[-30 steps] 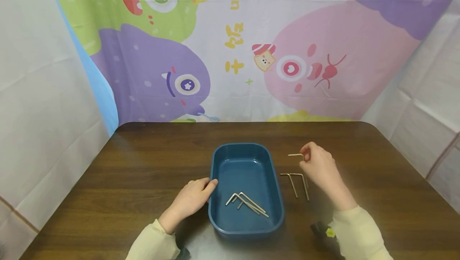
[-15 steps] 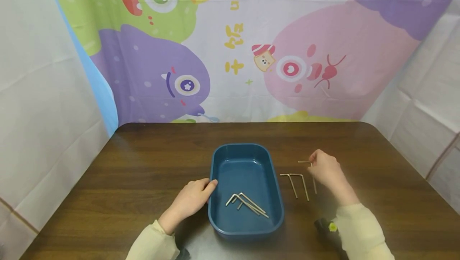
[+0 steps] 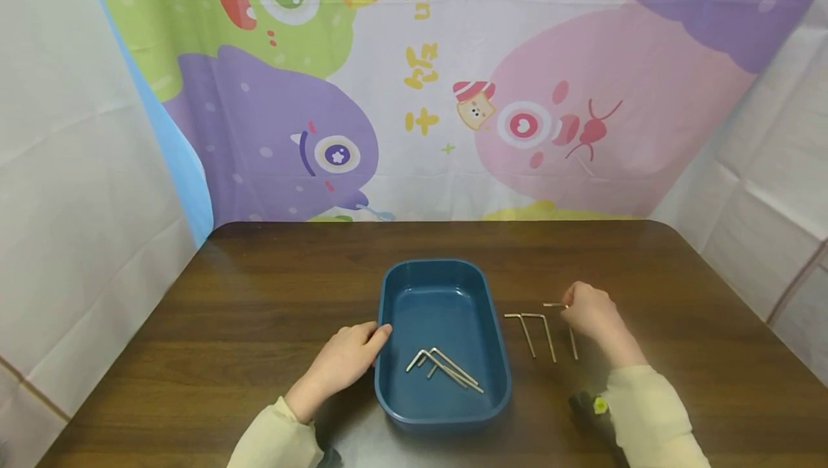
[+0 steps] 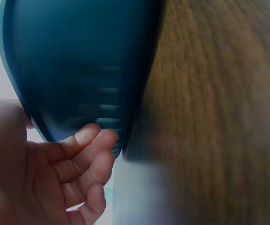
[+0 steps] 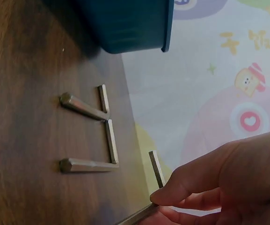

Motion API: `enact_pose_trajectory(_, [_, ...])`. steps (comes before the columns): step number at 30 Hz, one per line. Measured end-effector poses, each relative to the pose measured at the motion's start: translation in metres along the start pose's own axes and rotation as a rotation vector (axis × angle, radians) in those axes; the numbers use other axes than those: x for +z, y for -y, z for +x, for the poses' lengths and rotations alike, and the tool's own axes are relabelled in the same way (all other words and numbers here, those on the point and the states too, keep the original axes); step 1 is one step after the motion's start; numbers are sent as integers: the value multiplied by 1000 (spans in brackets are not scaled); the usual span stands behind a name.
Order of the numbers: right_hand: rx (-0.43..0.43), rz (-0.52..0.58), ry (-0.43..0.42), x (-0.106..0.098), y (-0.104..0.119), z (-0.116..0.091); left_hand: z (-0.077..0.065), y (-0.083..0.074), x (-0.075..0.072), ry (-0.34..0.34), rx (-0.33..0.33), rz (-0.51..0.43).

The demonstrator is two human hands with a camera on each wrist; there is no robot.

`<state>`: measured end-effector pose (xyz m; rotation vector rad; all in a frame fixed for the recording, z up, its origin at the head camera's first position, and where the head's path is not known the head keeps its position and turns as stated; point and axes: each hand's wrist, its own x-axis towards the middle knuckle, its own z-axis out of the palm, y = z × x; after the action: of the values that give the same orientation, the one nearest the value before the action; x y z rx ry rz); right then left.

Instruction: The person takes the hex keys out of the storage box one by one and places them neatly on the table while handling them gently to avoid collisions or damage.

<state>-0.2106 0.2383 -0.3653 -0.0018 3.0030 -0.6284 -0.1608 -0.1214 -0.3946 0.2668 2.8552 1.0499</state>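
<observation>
In the head view a deep blue plastic tub (image 3: 436,416) stands mid-table, its near half holding several L-shaped hex keys (image 3: 456,366). My left hand (image 3: 343,358) grips its left rim, thumb over the edge; the left wrist view shows the fingers (image 4: 99,166) against the outer wall. Right of the tub, my right hand (image 3: 594,315) pinches another hex key (image 5: 156,168) near its bend, the long arm pointing toward me. Beside it two hex keys, one left (image 3: 527,336) and one right (image 3: 549,338), lie in a row on the table, the right one's short arm reaching the left one's bend.
The dark wood table (image 3: 272,288) ends at a cartoon-printed cloth (image 3: 427,166) behind, with white cloth (image 3: 84,166) along the sides. Wrist-worn gear with a yellow mark (image 3: 600,405) hangs below the right sleeve.
My right hand has moved right and toward me with the hex key, bringing it down beside the two lying ones. The left hand and the tub have stayed put.
</observation>
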Motion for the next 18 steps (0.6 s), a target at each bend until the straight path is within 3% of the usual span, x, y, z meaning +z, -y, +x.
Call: enact_pose_trajectory(18, [88, 52, 93, 10, -10, 5, 1, 2, 2, -19, 15, 25])
